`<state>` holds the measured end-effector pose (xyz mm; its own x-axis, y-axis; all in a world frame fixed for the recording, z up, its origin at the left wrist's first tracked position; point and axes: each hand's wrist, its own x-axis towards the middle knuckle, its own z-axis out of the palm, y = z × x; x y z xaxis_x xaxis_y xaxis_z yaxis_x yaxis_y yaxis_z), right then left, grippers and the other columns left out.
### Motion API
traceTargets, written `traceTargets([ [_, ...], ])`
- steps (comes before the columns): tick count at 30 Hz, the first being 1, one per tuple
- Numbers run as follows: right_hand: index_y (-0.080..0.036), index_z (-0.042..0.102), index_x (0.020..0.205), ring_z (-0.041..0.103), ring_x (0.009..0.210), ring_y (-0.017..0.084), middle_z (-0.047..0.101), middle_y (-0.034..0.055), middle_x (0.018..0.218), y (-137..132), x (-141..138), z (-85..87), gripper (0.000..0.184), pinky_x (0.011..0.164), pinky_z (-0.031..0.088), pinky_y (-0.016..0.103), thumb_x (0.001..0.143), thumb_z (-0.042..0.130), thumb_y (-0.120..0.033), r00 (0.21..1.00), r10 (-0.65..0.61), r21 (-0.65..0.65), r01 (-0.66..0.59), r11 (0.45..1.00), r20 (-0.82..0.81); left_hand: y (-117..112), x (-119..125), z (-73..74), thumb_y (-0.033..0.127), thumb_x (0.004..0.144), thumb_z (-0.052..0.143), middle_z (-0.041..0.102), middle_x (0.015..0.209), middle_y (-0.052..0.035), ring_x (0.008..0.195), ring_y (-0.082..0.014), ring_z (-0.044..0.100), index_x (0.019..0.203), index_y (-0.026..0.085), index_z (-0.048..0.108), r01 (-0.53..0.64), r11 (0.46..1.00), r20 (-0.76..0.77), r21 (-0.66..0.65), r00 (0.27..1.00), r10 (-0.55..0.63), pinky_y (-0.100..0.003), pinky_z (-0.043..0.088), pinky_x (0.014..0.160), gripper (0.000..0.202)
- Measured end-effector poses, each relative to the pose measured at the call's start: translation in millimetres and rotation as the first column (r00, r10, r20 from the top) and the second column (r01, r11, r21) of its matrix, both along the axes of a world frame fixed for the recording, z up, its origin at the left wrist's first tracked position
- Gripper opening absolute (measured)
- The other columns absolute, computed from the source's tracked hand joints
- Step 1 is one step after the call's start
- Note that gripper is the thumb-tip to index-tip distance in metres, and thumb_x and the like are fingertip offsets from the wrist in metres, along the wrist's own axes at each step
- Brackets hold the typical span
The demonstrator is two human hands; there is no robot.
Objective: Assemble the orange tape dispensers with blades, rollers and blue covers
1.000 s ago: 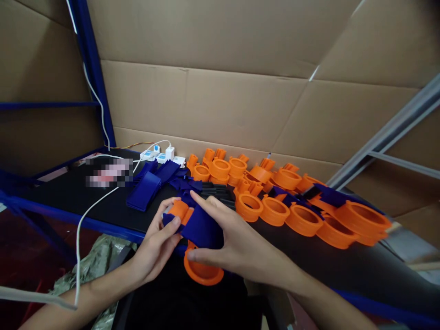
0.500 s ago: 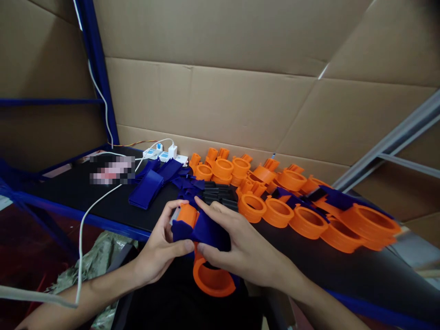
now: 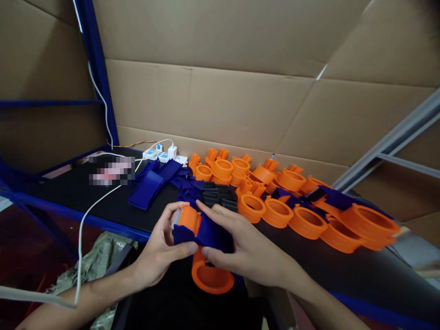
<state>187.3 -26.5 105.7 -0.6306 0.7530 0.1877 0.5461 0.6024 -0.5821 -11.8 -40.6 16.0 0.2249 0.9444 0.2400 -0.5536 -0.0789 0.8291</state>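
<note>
Head camera view: both your hands are closed around one orange part [image 3: 189,217] and the blue piece [image 3: 217,233] lying against it, held up in front of the bench [image 3: 82,201], over your lap. Your left hand [image 3: 156,247] curls round the left end, its thumb pressed to the front; your right hand [image 3: 245,243] spans the blue piece between thumb and forefinger, both tips near the join. The orange part's ring [image 3: 213,278] hangs below your thumbs with nothing under it.

That hanging weight is probably your main risk: if your left fingers loosen, the part could tip and drop past the bench edge. Pressing hard on one side only might skew the blue piece or bend its edge, and your two thumbs sit close enough that one could get pinched. Your fingers cover much of the join, so I can't tell how squarely the two meet.

Around you, small blue pieces [image 3: 188,183] and black pieces [image 3: 220,195] lie just beyond your fingertips, where a slip forward could scatter them. Orange rings [image 3: 277,222] crowd the bench to the right, close to your right forearm; swinging that elbow outward might knock the nearest ones. On the left sit folded blue strips [image 3: 146,190], and a white cable [image 3: 81,238] drops from the bench towards your left forearm, ready to snag a wide sweep.
</note>
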Motion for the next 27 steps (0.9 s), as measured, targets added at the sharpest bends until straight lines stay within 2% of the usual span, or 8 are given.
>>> traceTargets([
  [4,-0.029,0.038,0.154,0.058,0.093,0.020,0.060,0.0051,0.110,-3,-2,-0.8,0.084,0.087,0.049,0.036,0.081,0.077,-0.047,0.999,-0.040,-0.020,0.040,0.999,-0.001,0,-4,-4.7,0.021,0.073,0.083,0.061,0.118,-0.0047,0.101,-0.0233,0.061,0.133,0.032,0.050,-0.008,0.999,-0.043,0.052,0.999,0.010,-0.031,0.050,0.089,0.069],
  [6,-0.031,0.042,0.152,0.058,0.092,0.019,0.059,0.0034,0.107,-2,-1,-3.6,0.086,0.086,0.049,0.035,0.077,0.081,-0.048,0.997,-0.032,-0.072,0.026,0.997,-0.072,-1,-6,-5.7,0.022,0.073,0.083,0.060,0.122,-0.0052,0.103,-0.0245,0.061,0.135,0.033,0.048,-0.032,0.996,-0.080,0.078,0.996,0.038,-0.033,0.051,0.090,0.072],
  [10,-0.030,0.066,0.131,0.059,0.099,0.019,0.064,0.0024,0.106,-1,1,-13.8,0.053,0.093,0.047,0.034,0.081,0.079,-0.041,0.936,-0.067,-0.210,-0.008,0.978,-0.347,-8,-10,-2.9,0.023,0.064,0.089,0.059,0.127,-0.0060,0.110,-0.0278,0.059,0.131,0.032,0.054,-0.172,0.962,-0.183,0.211,0.960,0.212,-0.033,0.050,0.092,0.076],
  [13,-0.027,0.072,0.115,0.062,0.103,0.020,0.068,0.0026,0.107,-2,0,-21.6,0.037,0.092,0.047,0.033,0.080,0.081,-0.034,0.856,-0.111,-0.331,-0.074,0.941,-0.505,-13,-10,2.5,0.023,0.057,0.093,0.061,0.124,-0.0069,0.118,-0.0316,0.058,0.126,0.029,0.060,-0.227,0.924,-0.208,0.308,0.932,0.299,-0.037,0.048,0.100,0.077],
  [17,-0.022,0.071,0.097,0.063,0.092,0.016,0.068,0.0007,0.095,-1,-5,-32.5,0.029,0.085,0.049,0.029,0.073,0.086,-0.028,0.778,-0.180,-0.419,-0.115,0.901,-0.602,-12,-11,9.8,0.023,0.055,0.095,0.063,0.123,-0.0085,0.122,-0.0342,0.059,0.125,0.027,0.063,-0.202,0.893,-0.190,0.402,0.935,0.298,-0.043,0.045,0.106,0.076],
  [20,-0.020,0.063,0.081,0.062,0.084,0.015,0.064,-0.0010,0.085,4,-7,-41.1,0.031,0.079,0.051,0.027,0.068,0.089,-0.030,0.723,-0.242,-0.457,-0.114,0.882,-0.647,-9,-14,12.8,0.020,0.056,0.094,0.063,0.125,-0.0108,0.125,-0.0364,0.057,0.127,0.026,0.063,-0.159,0.890,-0.224,0.428,0.935,0.275,-0.044,0.049,0.102,0.078],
  [24,-0.020,0.060,0.078,0.059,0.079,0.012,0.061,-0.0019,0.081,7,-7,-45.5,0.032,0.076,0.050,0.025,0.068,0.089,-0.028,0.696,-0.262,-0.483,-0.138,0.865,-0.668,-6,-19,14.1,0.018,0.056,0.094,0.065,0.124,-0.0124,0.122,-0.0376,0.059,0.126,0.026,0.065,-0.092,0.905,-0.241,0.415,0.948,0.207,-0.045,0.051,0.099,0.077],
  [27,-0.020,0.062,0.080,0.057,0.078,0.012,0.061,-0.0013,0.081,6,-6,-43.2,0.031,0.074,0.049,0.025,0.069,0.088,-0.030,0.707,-0.244,-0.459,-0.127,0.879,-0.664,-5,-19,15.0,0.016,0.052,0.095,0.066,0.123,-0.0134,0.119,-0.0375,0.061,0.123,0.024,0.067,-0.094,0.905,-0.239,0.414,0.948,0.208,-0.047,0.049,0.101,0.077],
])
